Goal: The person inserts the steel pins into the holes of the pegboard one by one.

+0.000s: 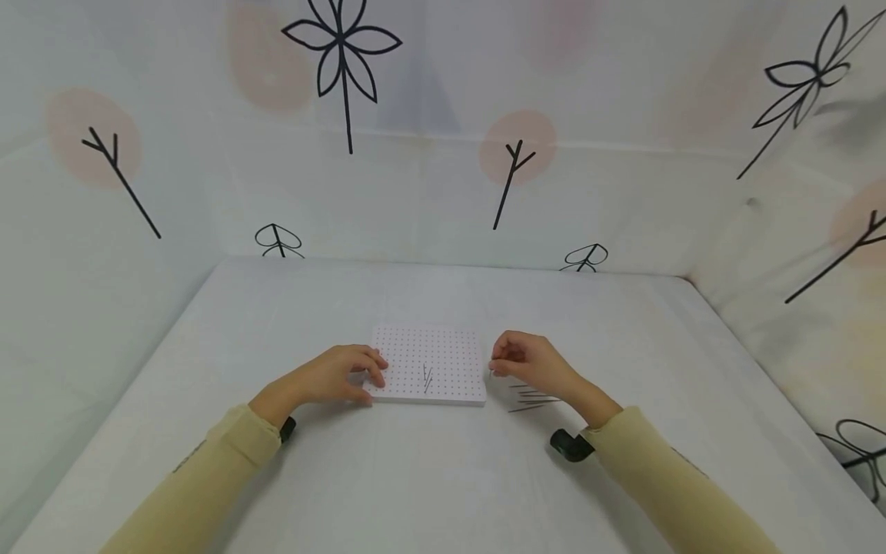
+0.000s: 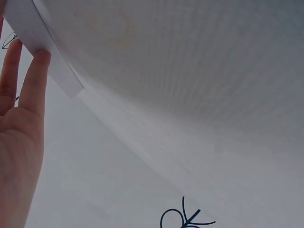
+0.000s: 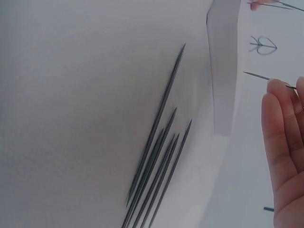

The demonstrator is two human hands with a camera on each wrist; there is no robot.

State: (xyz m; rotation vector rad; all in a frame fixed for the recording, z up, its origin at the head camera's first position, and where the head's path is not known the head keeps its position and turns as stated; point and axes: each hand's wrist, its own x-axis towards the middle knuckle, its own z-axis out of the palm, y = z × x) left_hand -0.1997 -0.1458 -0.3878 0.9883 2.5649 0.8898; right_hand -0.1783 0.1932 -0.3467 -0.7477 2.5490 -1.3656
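A white board (image 1: 450, 346) with a grid of small holes lies flat on the table. A few thin dark needles (image 1: 425, 372) stick up from its front middle part, some tilted. At the board's left edge rests my left hand (image 1: 339, 375), fingers spread over the edge and thumb by the front corner. In the left wrist view, fairly straight fingers (image 2: 34, 78) touch its side. Just beyond the right edge, my right hand (image 1: 531, 362) pinches a slim pointed needle (image 3: 256, 75) between thumb and fingertips. Several loose needles (image 3: 161, 107) lie beneath this hand, roughly side by side.
The table (image 1: 429, 477) wears a plain pale cover. White fabric (image 1: 429, 200) with black plant drawings and pink spots rises behind it and along both sides. A dark wrist camera (image 1: 571, 446) sits below the right sleeve, close over the table.
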